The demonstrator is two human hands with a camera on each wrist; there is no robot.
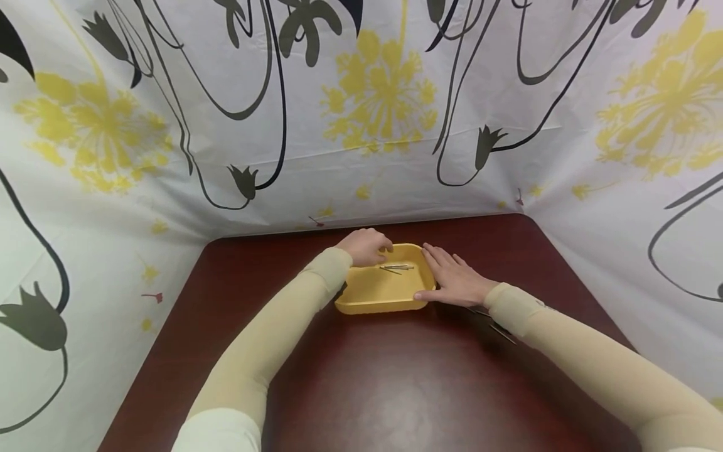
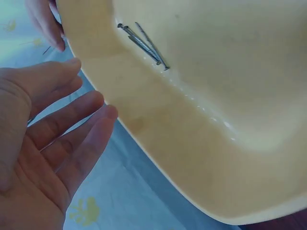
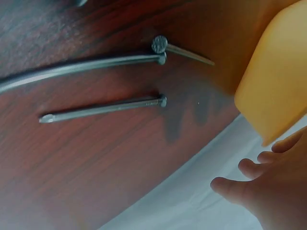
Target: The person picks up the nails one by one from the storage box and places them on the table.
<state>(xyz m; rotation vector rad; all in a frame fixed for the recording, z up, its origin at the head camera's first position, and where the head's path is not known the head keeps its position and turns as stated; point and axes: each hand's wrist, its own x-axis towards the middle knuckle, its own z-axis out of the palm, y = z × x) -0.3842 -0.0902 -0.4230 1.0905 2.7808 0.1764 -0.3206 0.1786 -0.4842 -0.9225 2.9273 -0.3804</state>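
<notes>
Left hand, right hand, tray, table: one each. Tray nails: at least three. Table nails: at least three.

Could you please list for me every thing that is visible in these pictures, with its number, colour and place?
tray: one, yellow, on the table between the hands
nails in the tray: about three, bunched so the count is unsure, metallic grey, on its floor
nails on the table: at least three, metallic grey, right of the tray
table: one, dark red-brown, under the tray
patterned cloth: number of pieces unclear, white with yellow and grey flowers, behind and beside the table
sleeves: two, mostly cream, on the arms
left hand: one, bare, at the tray's far left corner
right hand: one, bare, at the tray's right side
</notes>
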